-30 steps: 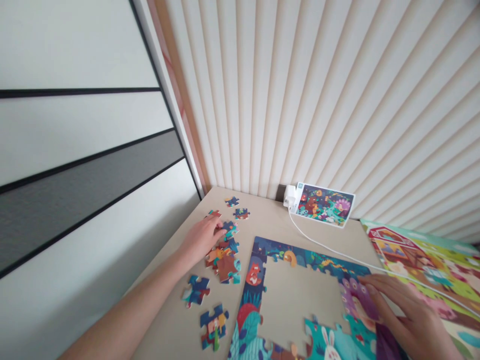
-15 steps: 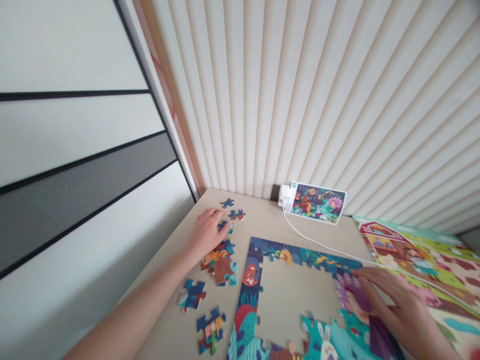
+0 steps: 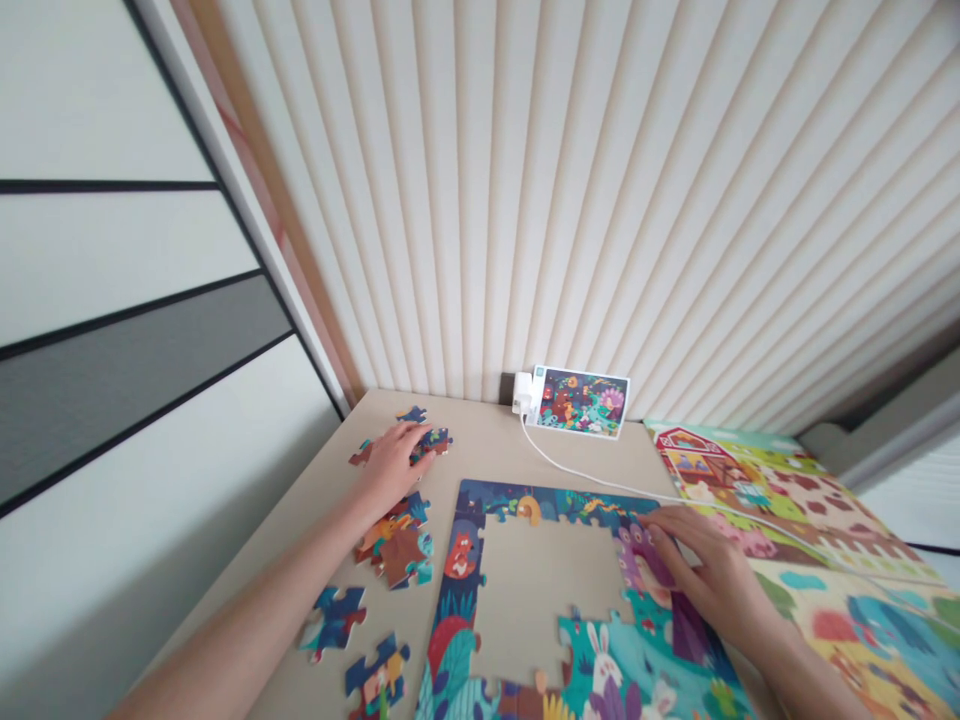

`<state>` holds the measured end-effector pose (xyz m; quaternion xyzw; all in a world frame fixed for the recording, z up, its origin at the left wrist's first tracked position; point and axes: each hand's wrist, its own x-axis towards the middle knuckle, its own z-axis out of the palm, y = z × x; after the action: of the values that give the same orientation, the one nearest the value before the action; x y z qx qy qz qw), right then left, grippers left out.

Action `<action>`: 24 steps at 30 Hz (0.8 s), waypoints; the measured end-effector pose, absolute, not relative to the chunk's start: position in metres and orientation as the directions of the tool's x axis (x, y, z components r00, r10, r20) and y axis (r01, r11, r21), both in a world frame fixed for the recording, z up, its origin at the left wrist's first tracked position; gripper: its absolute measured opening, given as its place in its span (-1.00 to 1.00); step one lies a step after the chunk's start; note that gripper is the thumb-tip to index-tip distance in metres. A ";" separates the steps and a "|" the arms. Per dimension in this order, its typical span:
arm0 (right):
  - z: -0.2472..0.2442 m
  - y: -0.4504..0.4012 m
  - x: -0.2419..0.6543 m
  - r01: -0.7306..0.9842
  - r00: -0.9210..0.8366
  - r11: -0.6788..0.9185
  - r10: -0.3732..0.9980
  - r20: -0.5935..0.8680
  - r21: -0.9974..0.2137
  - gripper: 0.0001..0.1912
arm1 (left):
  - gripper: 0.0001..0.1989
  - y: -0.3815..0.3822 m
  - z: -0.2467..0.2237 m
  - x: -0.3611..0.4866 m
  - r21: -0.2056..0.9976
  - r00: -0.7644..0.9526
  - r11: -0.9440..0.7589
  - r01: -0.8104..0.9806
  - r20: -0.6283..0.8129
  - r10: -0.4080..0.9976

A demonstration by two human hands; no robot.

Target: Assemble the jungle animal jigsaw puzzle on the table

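Note:
My left hand [image 3: 394, 465] lies over loose jigsaw pieces near the table's back left, its fingers and thumb apart. Between them sits a dark jigsaw piece [image 3: 439, 441], partly covered. A reddish-blue piece [image 3: 361, 452] pokes out left of the hand, and a blue piece [image 3: 411, 413] lies just beyond it. My right hand [image 3: 705, 572] rests with fingers stretched out on the right border of a partly assembled jigsaw puzzle [image 3: 459, 560], by its purple section. The border is joined around a bare middle. White rabbits show in its lower part.
Overlapping brown and orange pieces [image 3: 405, 550] and two separate blue pieces lie left of the puzzle. A picture card [image 3: 581, 402] leans on the pleated wall beside a white charger [image 3: 523, 393]. Its cable [image 3: 570, 472] runs right, across a farm-themed puzzle [image 3: 795, 500].
The view has turned to the right. My left hand has shifted among the pieces, and the reddish-blue piece now shows on its left. My right hand stays on the puzzle's right border.

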<state>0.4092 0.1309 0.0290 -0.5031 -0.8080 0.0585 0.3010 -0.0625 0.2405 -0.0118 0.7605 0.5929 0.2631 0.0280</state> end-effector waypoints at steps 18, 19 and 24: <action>0.021 0.133 0.413 0.753 -0.326 0.492 0.856 0.401 -0.437 -0.79 | -0.60 0.207 0.014 -0.046 0.289 0.312 -0.589 0.755 0.632 0.710; 0.021 0.133 0.414 0.754 -0.331 0.493 0.856 0.397 -0.434 -0.79 | -0.60 0.199 0.018 -0.041 0.292 0.342 -0.612 0.735 0.620 0.707; 0.021 0.133 0.413 0.760 -0.335 0.484 0.864 0.376 -0.434 -0.78 | -0.58 0.162 0.023 -0.009 0.339 0.455 -0.687 0.642 0.553 0.698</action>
<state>0.4129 0.1330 0.0207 -0.4997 -0.8121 0.0906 0.2874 -0.0093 0.1622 0.0230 0.8519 0.3932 0.3434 0.0406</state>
